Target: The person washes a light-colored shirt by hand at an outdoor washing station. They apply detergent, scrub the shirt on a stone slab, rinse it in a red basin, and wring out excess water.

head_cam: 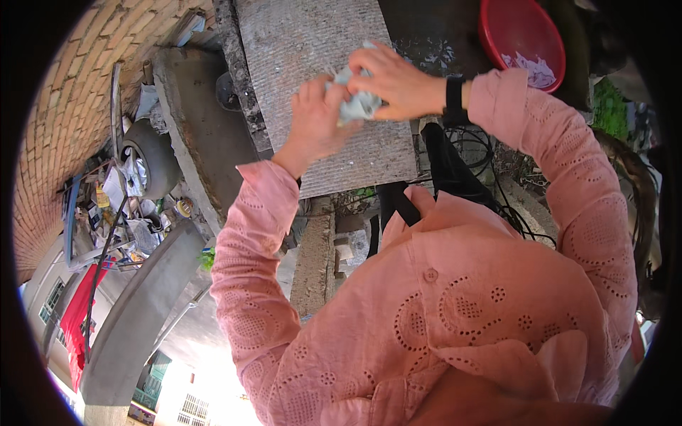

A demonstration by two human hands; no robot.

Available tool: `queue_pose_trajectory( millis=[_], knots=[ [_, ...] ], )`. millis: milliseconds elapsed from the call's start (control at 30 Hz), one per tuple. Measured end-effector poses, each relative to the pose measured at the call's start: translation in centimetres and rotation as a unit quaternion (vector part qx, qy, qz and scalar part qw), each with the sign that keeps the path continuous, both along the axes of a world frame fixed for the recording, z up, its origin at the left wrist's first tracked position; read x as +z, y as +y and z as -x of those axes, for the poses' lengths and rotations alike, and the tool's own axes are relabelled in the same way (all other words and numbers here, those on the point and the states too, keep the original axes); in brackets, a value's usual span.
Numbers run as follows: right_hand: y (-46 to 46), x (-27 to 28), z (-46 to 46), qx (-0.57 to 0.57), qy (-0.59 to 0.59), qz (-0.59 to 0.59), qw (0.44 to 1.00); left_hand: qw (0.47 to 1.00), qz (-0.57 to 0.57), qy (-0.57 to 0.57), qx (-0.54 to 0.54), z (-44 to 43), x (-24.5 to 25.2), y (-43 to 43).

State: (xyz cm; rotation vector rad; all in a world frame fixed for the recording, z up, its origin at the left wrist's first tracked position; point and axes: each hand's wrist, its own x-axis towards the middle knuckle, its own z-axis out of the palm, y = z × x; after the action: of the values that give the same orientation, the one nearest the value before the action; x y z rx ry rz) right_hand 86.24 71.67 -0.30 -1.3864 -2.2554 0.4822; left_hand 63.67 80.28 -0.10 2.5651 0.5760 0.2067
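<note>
Both hands grip a pale blue-green, crumpled cloth (359, 105) above a ribbed stone slab (314, 37). My left hand (318, 121) holds the cloth's left side and is blurred, with its fingers curled in. On the other side, my right hand (394, 88) pinches the bunched cloth between thumb and fingers; a black band sits on that wrist. Parts of the cloth are hidden behind the fingers. The slab lies beneath both hands, its ridged surface marked with a few small white specks.
A red plastic basin (525, 37) with white crumpled material (530, 69) stands at upper right. Left of the slab is a concrete trough (213, 117) holding a dark round vessel (228, 91). Black cables (503, 207) lie near my legs. An old tire (152, 160) and clutter line the brick wall (106, 42).
</note>
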Motion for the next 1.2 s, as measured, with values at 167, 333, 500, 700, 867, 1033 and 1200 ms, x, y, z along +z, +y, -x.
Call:
queue_pose_trajectory(
  millis=[167, 333, 500, 700, 867, 1033, 1200],
  knots=[
    [-1.1, -4.5, 1.0, -0.003, -0.106, 0.014, 0.994, 0.996, -0.069, 0.015, -0.054, 0.9, -4.0, -1.7],
    [7.5, -4.7, -1.8, -0.101, -0.1, 0.006, 0.99, 0.994, -0.066, 0.011, 0.09, -3.0, -2.3, 4.4],
    [-1.1, -0.4, 0.6, 0.025, -0.106, 0.11, 0.988, 0.997, -0.03, 0.077, -0.006, 0.5, -0.1, -3.4],
    [3.6, -4.7, 0.1, -0.031, -0.137, -0.013, 0.99, 0.987, -0.142, 0.077, 0.019, -0.5, -3.0, 1.2],
    [10.0, -2.4, 1.9, -0.091, -0.037, 0.032, 0.995, 0.975, -0.147, 0.14, 0.09, -1.7, 0.4, 7.5],
    [2.6, -1.7, 4.2, 0.024, -0.066, 0.077, 0.995, 0.978, -0.207, 0.028, 0.001, 3.5, -2.2, 1.6],
    [12.7, -4.2, 5.3, -0.094, -0.095, 0.025, 0.991, 0.956, -0.249, 0.119, 0.099, 2.7, -3.6, 12.0]
  ],
)
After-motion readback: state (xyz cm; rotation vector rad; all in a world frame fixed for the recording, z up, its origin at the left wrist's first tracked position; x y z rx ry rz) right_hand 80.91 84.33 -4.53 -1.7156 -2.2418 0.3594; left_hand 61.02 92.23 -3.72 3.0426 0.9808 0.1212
